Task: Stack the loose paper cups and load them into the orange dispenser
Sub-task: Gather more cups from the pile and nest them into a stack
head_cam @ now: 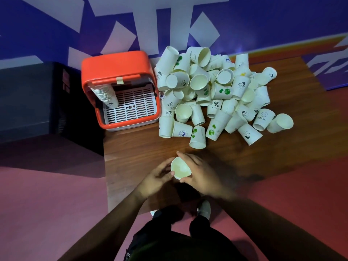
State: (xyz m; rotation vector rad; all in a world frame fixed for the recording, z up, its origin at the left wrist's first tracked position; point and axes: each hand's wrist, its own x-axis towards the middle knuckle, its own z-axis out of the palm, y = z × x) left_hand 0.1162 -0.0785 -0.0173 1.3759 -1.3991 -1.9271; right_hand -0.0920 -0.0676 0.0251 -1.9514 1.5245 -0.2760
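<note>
A white paper cup (180, 168) stands mouth-up near the table's front edge, held between both hands. My left hand (157, 178) curls against its left side and my right hand (197, 173) wraps round its right side, fingers over the far rim. Whether more cups are nested under it is hidden by the hands. Behind lies a big heap of loose paper cups (212, 93), most on their sides. At the back left stands the orange dispenser (116, 68), with a stack of nested cups (106, 96) hanging in its left side above a white slotted drip tray (131, 106).
The brown wooden table (135, 147) ends at its left edge just past the dispenser. A dark box (37, 102) sits left of it. A purple and white patterned wall rises behind. Below are red floor and my shoes (204, 210).
</note>
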